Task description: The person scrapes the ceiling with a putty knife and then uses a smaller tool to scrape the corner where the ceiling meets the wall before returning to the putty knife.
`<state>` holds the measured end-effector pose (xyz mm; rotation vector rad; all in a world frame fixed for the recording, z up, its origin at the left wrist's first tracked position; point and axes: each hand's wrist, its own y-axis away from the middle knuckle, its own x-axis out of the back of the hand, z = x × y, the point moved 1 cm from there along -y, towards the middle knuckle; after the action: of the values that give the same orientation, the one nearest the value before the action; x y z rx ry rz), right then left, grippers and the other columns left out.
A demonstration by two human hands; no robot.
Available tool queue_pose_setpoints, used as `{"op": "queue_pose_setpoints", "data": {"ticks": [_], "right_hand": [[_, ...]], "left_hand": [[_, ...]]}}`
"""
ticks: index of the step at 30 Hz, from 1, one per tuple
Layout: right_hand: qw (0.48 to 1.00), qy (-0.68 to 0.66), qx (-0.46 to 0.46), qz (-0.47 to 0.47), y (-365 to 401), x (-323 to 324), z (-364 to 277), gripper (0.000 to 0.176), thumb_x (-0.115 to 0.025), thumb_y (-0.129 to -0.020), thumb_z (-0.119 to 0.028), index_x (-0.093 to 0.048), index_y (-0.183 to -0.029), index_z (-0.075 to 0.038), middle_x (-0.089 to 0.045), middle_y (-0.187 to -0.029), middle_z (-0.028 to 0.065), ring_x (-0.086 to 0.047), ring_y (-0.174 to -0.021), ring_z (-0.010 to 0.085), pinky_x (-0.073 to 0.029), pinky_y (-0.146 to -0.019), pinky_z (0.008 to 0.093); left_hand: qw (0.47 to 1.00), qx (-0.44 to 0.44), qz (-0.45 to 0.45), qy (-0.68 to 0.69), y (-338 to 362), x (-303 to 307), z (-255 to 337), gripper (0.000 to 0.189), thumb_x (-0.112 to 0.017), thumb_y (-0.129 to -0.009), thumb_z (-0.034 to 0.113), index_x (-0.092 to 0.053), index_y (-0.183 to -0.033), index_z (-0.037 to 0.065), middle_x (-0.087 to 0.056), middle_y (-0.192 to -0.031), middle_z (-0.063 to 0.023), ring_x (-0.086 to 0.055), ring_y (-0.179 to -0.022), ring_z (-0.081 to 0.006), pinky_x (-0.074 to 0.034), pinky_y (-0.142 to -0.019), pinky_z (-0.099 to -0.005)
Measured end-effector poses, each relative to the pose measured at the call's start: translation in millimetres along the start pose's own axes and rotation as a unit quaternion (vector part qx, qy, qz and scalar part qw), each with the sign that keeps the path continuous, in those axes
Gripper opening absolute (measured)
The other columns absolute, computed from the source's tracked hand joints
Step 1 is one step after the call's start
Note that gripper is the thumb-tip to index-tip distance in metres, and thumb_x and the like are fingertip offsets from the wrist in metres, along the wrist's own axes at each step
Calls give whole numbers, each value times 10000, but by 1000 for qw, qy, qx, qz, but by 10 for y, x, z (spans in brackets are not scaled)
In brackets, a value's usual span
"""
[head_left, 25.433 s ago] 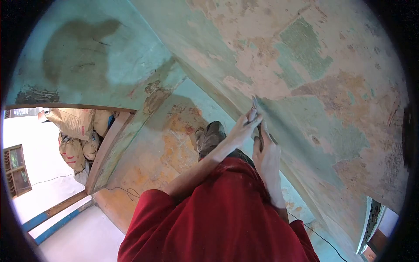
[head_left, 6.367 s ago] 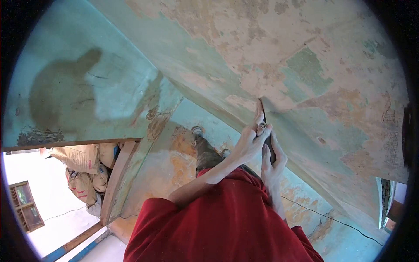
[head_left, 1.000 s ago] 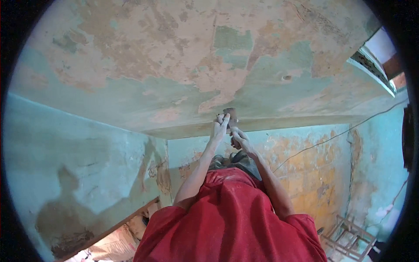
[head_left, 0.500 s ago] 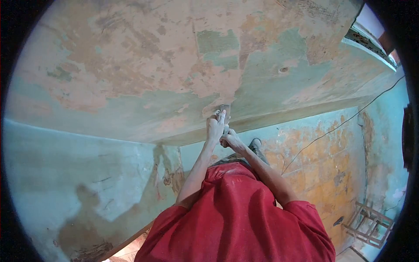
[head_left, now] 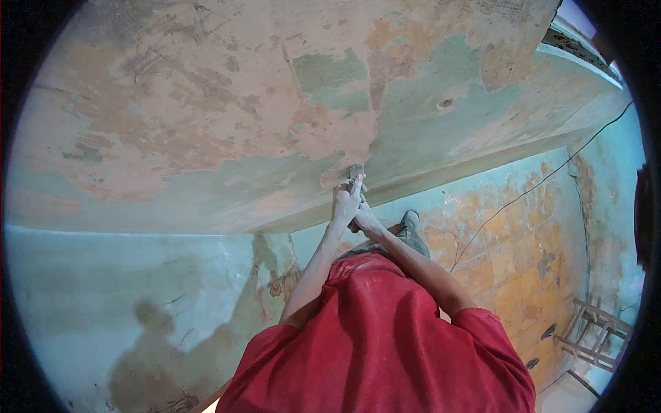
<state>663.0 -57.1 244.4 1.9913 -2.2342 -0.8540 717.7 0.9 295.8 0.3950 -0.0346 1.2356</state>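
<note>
A scraper with a flat grey blade (head_left: 356, 170) touches the patchy wall (head_left: 330, 131), where pink and tan areas border green paint. My left hand (head_left: 345, 201) is closed on the scraper, with a finger stretched along it toward the blade. Just right of it and lower, my right hand (head_left: 365, 219) is wrapped round the handle end. The two hands touch, and most of the handle is hidden between them.
A dark cable (head_left: 530, 199) runs across the right side. At the lower right stands a wooden frame stool (head_left: 595, 335) on the worn orange floor (head_left: 499, 275). A shoe (head_left: 410, 219) shows beyond my waist. Shadows fall on the blue-green wall (head_left: 82, 289) at left.
My right hand has moved up closer to my left hand on the scraper. The view has shifted slightly, so the stool sits further right and more of the shoe shows.
</note>
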Motion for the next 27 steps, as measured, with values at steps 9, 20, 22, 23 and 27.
{"op": "queue_pose_setpoints", "data": {"ticks": [9, 20, 22, 23, 27], "right_hand": [[999, -13, -36, 9, -14, -55, -30, 479, -585, -885, -332, -383, -1236, -76, -511, -677, 4, -461, -459, 85, -322, -372, 261], [1000, 12, 12, -10, -106, 11, 52, 425, -578, -887, -334, -439, -1182, -62, -552, -748, 20, -494, -521, 83, -365, -415, 260], [999, 37, -2, -5, -100, 40, 44, 436, -574, -889, -337, -442, -1193, -54, -556, -761, 24, -503, -541, 88, -377, -431, 261], [999, 50, -9, -2, -86, 52, 31, 442, -572, -890, -338, -443, -1199, -50, -559, -767, 26, -508, -551, 90, -382, -439, 261], [998, 69, -12, 6, -81, 43, 26, 458, -568, -892, -341, -447, -1215, -40, -565, -784, 32, -520, -578, 97, -397, -459, 263]], "left_hand": [[999, -37, -14, -32, -28, 43, -17, 350, -542, -965, 339, -696, -981, 25, -534, -597, 4, -463, -535, -73, -373, -493, -279], [996, -85, -14, 1, -30, 22, 33, 340, -545, -968, 312, -683, -873, 15, -522, -597, 13, -442, -541, -63, -371, -518, -269], [997, -81, -9, -1, -23, 14, 29, 346, -541, -970, 315, -682, -867, 16, -522, -600, 13, -445, -538, -64, -372, -513, -269], [997, -76, -4, -3, -17, 4, 32, 352, -537, -972, 318, -681, -861, 16, -521, -603, 13, -447, -535, -65, -373, -508, -270], [998, -60, -8, -25, -79, -19, -14, 357, -527, -976, 322, -682, -882, 15, -528, -607, 6, -458, -530, -77, -376, -495, -277]]}}
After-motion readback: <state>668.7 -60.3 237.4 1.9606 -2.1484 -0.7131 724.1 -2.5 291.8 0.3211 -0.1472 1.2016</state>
